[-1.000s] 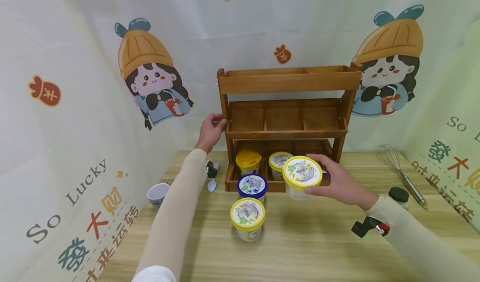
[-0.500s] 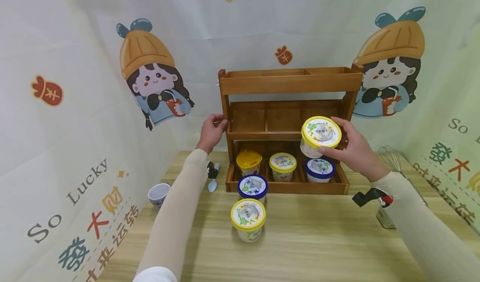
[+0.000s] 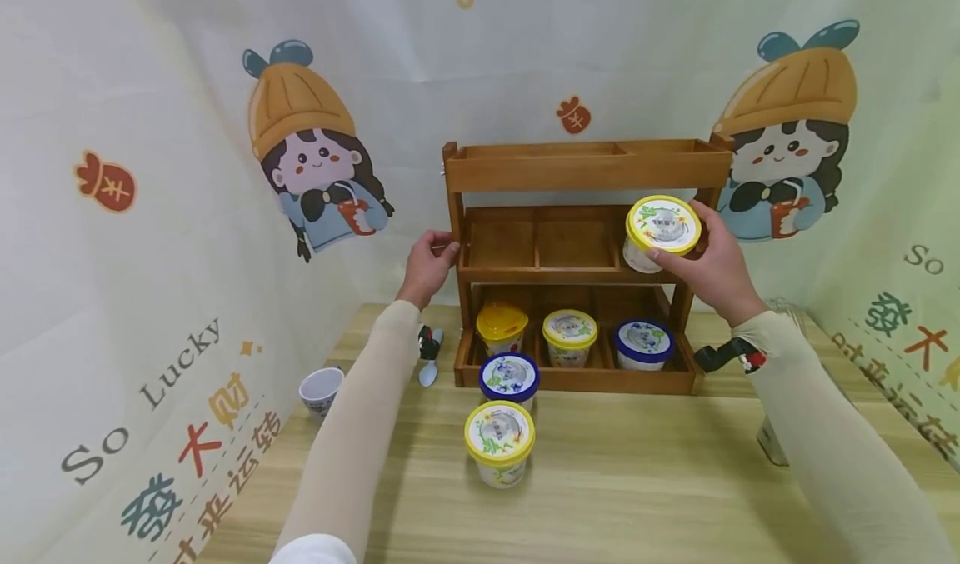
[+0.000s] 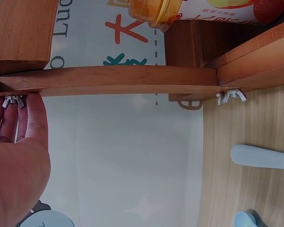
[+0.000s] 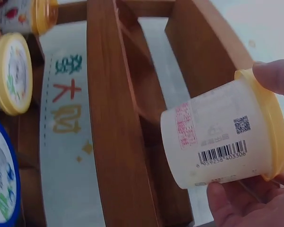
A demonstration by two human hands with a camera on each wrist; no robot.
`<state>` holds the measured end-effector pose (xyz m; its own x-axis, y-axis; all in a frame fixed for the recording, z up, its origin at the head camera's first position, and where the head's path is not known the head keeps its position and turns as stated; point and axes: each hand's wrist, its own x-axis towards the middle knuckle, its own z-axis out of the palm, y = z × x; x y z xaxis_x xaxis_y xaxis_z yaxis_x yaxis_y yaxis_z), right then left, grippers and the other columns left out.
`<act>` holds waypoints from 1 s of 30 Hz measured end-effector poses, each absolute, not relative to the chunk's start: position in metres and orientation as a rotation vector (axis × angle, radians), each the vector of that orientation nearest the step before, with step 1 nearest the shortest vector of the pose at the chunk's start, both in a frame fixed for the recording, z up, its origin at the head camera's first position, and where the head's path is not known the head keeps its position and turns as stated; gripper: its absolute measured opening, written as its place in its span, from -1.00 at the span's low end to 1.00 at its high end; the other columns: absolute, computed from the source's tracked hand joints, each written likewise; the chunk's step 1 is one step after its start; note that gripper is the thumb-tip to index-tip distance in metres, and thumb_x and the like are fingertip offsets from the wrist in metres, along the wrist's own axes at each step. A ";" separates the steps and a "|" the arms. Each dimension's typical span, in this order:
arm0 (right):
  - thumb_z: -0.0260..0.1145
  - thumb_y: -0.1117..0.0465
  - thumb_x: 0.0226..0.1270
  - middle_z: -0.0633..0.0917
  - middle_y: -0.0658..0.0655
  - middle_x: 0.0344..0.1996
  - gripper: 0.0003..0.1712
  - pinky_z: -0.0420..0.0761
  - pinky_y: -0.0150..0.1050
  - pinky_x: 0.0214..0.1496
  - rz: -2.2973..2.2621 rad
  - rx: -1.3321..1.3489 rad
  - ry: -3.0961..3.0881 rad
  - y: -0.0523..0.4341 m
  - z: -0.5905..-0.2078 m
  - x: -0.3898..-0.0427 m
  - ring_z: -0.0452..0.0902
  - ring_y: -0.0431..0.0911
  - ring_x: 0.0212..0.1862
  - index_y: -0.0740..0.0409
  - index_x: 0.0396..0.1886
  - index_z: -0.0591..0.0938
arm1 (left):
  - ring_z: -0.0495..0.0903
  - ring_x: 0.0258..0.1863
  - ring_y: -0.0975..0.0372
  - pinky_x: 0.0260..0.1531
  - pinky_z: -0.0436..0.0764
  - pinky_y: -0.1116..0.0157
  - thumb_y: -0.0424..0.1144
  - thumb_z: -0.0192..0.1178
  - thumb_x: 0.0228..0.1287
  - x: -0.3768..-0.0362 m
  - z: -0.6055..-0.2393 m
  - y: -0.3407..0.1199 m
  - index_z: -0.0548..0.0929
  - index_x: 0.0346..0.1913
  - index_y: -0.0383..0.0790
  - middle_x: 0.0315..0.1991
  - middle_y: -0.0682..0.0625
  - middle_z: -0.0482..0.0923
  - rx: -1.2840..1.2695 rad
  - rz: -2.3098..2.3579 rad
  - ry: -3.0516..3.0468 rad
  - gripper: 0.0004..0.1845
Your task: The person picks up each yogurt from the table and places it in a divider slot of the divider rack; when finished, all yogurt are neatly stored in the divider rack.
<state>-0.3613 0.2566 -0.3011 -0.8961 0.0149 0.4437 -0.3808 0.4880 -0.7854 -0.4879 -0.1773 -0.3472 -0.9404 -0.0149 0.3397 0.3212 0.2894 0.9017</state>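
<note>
While the left hand (image 3: 429, 266) grips the left post of the wooden rack (image 3: 585, 167), fingers curled round it beside a wing nut (image 4: 13, 100), the right hand (image 3: 712, 266) holds a yellow-lidded cup (image 3: 662, 232) by its lid rim, tilted, at the right compartment of the middle shelf. Risk: the cup's base may catch the shelf's front lip, slip from the fingers and drop onto the blue-lidded cup (image 3: 643, 344) below.
</note>
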 end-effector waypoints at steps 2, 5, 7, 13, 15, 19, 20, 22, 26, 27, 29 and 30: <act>0.52 -0.03 0.39 0.28 0.29 0.59 0.20 0.42 0.15 0.56 1.383 0.274 -2.329 0.259 -0.303 -0.368 0.31 0.16 0.53 0.08 0.75 -0.06 | 0.59 0.27 -0.03 0.30 0.66 0.02 -0.19 0.17 0.63 -0.488 -0.349 -0.177 0.53 0.33 -0.29 0.28 -0.23 0.58 -0.280 -1.698 -2.282 -0.62; 0.53 -0.05 0.38 0.27 0.29 0.60 0.23 0.38 0.17 0.60 1.380 0.235 -2.309 0.260 -0.304 -0.376 0.29 0.19 0.56 0.09 0.75 -0.06 | 0.59 0.27 -0.04 0.30 0.66 0.03 -0.19 0.16 0.63 -0.488 -0.351 -0.178 0.52 0.35 -0.30 0.29 -0.24 0.58 -0.280 -1.698 -2.279 -0.61; 0.53 -0.06 0.37 0.26 0.30 0.61 0.23 0.36 0.17 0.62 1.376 0.216 -2.303 0.261 -0.305 -0.382 0.28 0.21 0.57 0.10 0.74 -0.06 | 0.59 0.28 -0.04 0.31 0.66 0.02 -0.19 0.16 0.63 -0.489 -0.351 -0.178 0.52 0.35 -0.31 0.29 -0.25 0.58 -0.282 -1.699 -2.271 -0.61; 0.54 -0.06 0.35 0.27 0.35 0.60 0.23 0.35 0.22 0.62 1.360 0.194 -2.331 0.262 -0.313 -0.390 0.27 0.27 0.56 0.17 0.73 -0.04 | 0.59 0.28 -0.05 0.30 0.67 0.02 -0.21 0.17 0.63 -0.489 -0.351 -0.178 0.53 0.33 -0.32 0.28 -0.26 0.59 -0.275 -1.696 -2.260 -0.62; 0.53 -0.06 0.36 0.26 0.37 0.60 0.24 0.35 0.24 0.61 1.338 0.182 -2.357 0.262 -0.317 -0.390 0.27 0.29 0.56 0.19 0.73 -0.05 | 0.59 0.28 -0.05 0.30 0.67 0.02 -0.21 0.16 0.63 -0.489 -0.350 -0.177 0.53 0.33 -0.32 0.27 -0.26 0.59 -0.279 -1.696 -2.264 -0.63; 0.52 -0.07 0.37 0.25 0.40 0.60 0.24 0.33 0.29 0.60 1.297 0.171 -2.395 0.261 -0.322 -0.389 0.25 0.34 0.56 0.21 0.73 -0.06 | 0.59 0.28 -0.05 0.31 0.67 0.04 -0.21 0.16 0.64 -0.489 -0.348 -0.176 0.53 0.33 -0.32 0.27 -0.25 0.59 -0.286 -1.696 -2.269 -0.63; 0.52 -0.08 0.36 0.25 0.42 0.60 0.25 0.32 0.30 0.60 1.282 0.173 -2.404 0.260 -0.323 -0.389 0.24 0.35 0.56 0.22 0.73 -0.06 | 0.59 0.28 -0.05 0.31 0.67 0.03 -0.21 0.16 0.64 -0.489 -0.347 -0.175 0.53 0.33 -0.32 0.27 -0.25 0.59 -0.286 -1.698 -2.267 -0.63; 0.52 -0.09 0.36 0.24 0.44 0.60 0.28 0.31 0.32 0.60 1.254 0.179 -2.424 0.260 -0.323 -0.390 0.23 0.37 0.56 0.25 0.73 -0.08 | 0.59 0.29 -0.04 0.31 0.67 0.04 -0.21 0.16 0.63 -0.489 -0.347 -0.176 0.53 0.33 -0.32 0.27 -0.25 0.59 -0.283 -1.700 -2.264 -0.63; 0.53 -0.14 0.34 0.20 0.47 0.62 0.34 0.28 0.36 0.60 1.200 0.180 -2.475 0.260 -0.322 -0.390 0.20 0.40 0.57 0.28 0.73 -0.14 | 0.59 0.28 -0.04 0.30 0.67 0.04 -0.22 0.16 0.63 -0.489 -0.347 -0.176 0.53 0.32 -0.32 0.27 -0.25 0.59 -0.271 -1.703 -2.264 -0.64; 0.52 -0.15 0.35 0.18 0.47 0.62 0.34 0.28 0.37 0.60 1.195 0.176 -2.485 0.261 -0.322 -0.390 0.19 0.41 0.58 0.28 0.73 -0.15 | 0.59 0.28 -0.04 0.30 0.67 0.05 -0.22 0.16 0.63 -0.489 -0.347 -0.176 0.53 0.32 -0.32 0.27 -0.25 0.59 -0.268 -1.703 -2.268 -0.64; 0.50 -0.15 0.36 0.16 0.47 0.63 0.34 0.28 0.37 0.59 1.194 0.165 -2.495 0.263 -0.322 -0.390 0.17 0.42 0.59 0.28 0.73 -0.17 | 0.59 0.28 -0.04 0.30 0.67 0.05 -0.21 0.16 0.63 -0.489 -0.347 -0.176 0.53 0.33 -0.31 0.27 -0.25 0.59 -0.271 -1.702 -2.272 -0.63; 0.50 -0.15 0.37 0.15 0.47 0.64 0.34 0.29 0.36 0.59 1.197 0.163 -2.496 0.264 -0.321 -0.390 0.17 0.41 0.59 0.28 0.73 -0.17 | 0.59 0.29 -0.04 0.30 0.67 0.05 -0.21 0.16 0.63 -0.489 -0.347 -0.176 0.53 0.33 -0.31 0.28 -0.25 0.59 -0.274 -1.700 -2.275 -0.63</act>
